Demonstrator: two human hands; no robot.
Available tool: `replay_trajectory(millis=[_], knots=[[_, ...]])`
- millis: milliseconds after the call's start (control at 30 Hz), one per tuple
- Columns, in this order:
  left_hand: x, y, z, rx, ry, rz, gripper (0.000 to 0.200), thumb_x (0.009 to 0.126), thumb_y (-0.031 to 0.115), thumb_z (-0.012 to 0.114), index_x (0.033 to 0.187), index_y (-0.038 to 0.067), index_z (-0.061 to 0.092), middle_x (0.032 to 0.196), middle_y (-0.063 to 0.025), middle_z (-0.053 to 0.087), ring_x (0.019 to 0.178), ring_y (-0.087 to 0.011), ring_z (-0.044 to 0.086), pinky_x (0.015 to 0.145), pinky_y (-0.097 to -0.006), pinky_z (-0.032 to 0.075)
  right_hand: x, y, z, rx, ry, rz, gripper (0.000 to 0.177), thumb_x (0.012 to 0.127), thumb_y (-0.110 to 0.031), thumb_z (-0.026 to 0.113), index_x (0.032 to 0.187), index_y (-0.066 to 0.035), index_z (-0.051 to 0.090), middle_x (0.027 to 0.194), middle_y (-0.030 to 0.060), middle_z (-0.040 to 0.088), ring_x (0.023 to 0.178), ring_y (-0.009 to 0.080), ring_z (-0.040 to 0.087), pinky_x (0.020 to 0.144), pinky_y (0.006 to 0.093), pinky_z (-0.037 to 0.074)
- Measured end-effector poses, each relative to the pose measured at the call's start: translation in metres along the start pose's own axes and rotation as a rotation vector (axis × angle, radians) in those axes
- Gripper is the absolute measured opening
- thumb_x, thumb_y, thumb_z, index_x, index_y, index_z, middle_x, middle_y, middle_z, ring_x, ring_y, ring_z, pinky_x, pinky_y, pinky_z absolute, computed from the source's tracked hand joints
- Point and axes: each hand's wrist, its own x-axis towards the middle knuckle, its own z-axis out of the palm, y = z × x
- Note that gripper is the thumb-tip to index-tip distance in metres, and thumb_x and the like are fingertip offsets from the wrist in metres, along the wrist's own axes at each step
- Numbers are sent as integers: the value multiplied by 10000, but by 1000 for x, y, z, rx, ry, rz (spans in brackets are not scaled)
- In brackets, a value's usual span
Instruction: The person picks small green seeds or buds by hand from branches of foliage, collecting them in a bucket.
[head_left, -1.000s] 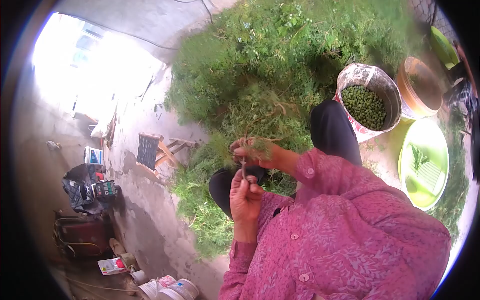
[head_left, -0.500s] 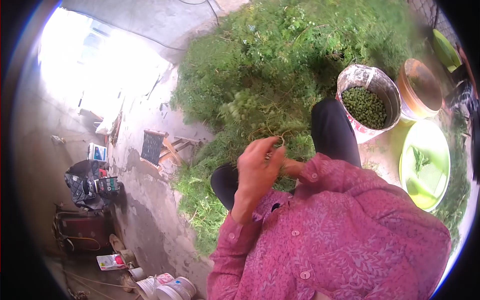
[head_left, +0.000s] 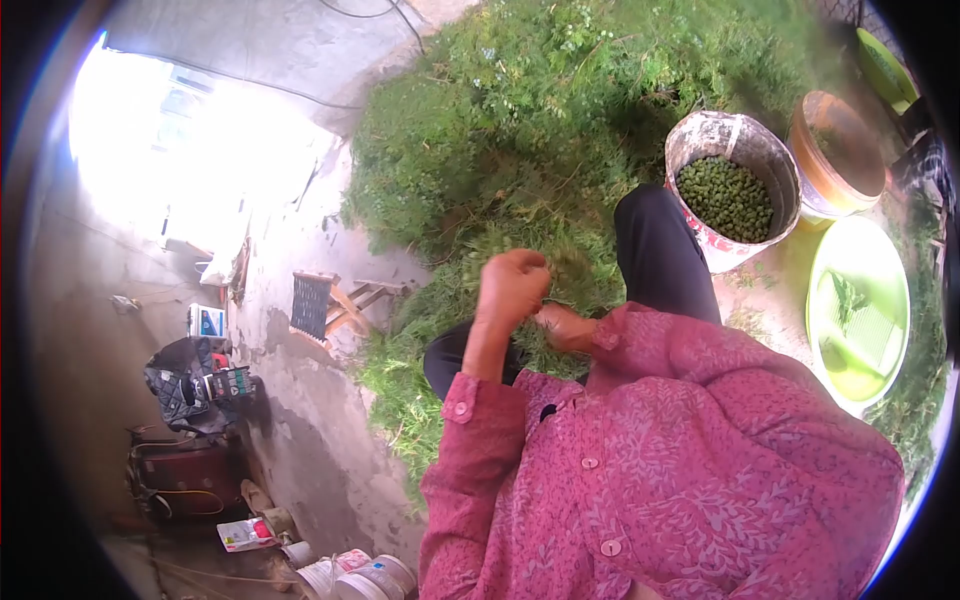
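My left hand [head_left: 512, 290] is raised in front of my lap with its fingers curled shut. Whatever it may hold is hidden. Just below and to its right, my right hand [head_left: 565, 326] is closed around a feathery green sprig [head_left: 543, 352], part of which hangs below the hand. Both hands are close together between my knees. Beyond them spreads a big heap of cut evergreen branches [head_left: 600, 100], some bearing small pale berries. Right of my knee stands a paint-stained bucket [head_left: 683, 150] holding many small green cones or berries [head_left: 725, 198].
An orange-and-white bucket [head_left: 812, 150] and a light-green basket [head_left: 893, 300] with a sprig inside stand at the right. On the left are a folding stool [head_left: 312, 305], a dark quilted bag [head_left: 180, 385] and stacked white buckets [head_left: 375, 580]. Bright light enters at upper left.
My left hand has risen slightly, and its fingers have curled into a fist. My right hand now shows more clearly, with green foliage below it. The view has shifted a little.
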Motion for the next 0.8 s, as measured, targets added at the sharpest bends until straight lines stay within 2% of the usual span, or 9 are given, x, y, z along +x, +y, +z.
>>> replay_trajectory(millis=[33,67,100,267,367,500,600,667,800], knots=[[-6,10,-9,-234,14,39,260,730,61,586,957,-66,591,635,-75,584,422,-90,494,390,-232,411,-4,-32,-20,-210,-136,222,245,592,-98,568,824,-37,614,853,210,587,816,363,569,665,415,455],[-13,19,-16,-409,66,50,253,754,65,584,977,-53,589,618,-72,577,419,-100,489,399,-237,420,-7,-50,-33,-420,-272,442,194,574,-95,571,752,-30,616,778,219,584,752,373,575,623,422,457],[-17,22,-26,-405,69,53,253,754,65,584,977,-53,589,618,-72,577,419,-100,489,399,-237,420,-10,-37,-34,-419,-271,436,194,574,-95,571,752,-30,616,778,219,584,752,373,575,623,422,457],[-32,4,-48,-1262,-21,208,276,831,66,533,1095,-15,535,656,-56,553,507,-119,477,513,-285,414,-10,-4,-48,-564,-281,475,239,618,-204,604,701,20,618,683,223,591,655,361,595,598,422,464],[-41,-23,-41,-1461,-227,296,374,857,70,471,1214,-28,415,730,-70,519,582,-129,468,593,-290,394,-10,5,-53,-411,-309,580,330,636,-266,635,770,36,619,753,213,607,705,333,606,633,399,476],[-60,-42,-26,-1617,-188,264,398,855,68,462,1234,-24,389,710,-52,481,566,-107,419,590,-265,381,1,-51,-71,-549,-156,541,387,642,-323,657,786,35,620,759,204,612,719,310,607,651,353,485],[-71,-54,-17,-1736,-179,234,371,865,65,448,1225,-16,410,698,-45,477,560,-98,406,595,-257,374,19,-81,-93,-296,-155,603,357,699,-316,662,842,9,628,786,153,636,738,250,620,648,314,488],[-76,-60,-9,-1875,-186,216,362,874,56,432,1229,-11,413,712,-44,482,562,-95,408,608,-257,377,24,-117,-105,560,-172,715,320,769,-278,644,970,-32,606,881,77,642,765,190,618,664,283,484],[-78,-63,6,-2075,-179,192,263,867,45,436,1117,-35,461,708,-34,454,559,-97,408,621,-258,385,30,-142,-102,845,-360,629,280,834,-208,590,1062,-48,557,964,39,616,831,148,597,714,274,473]])
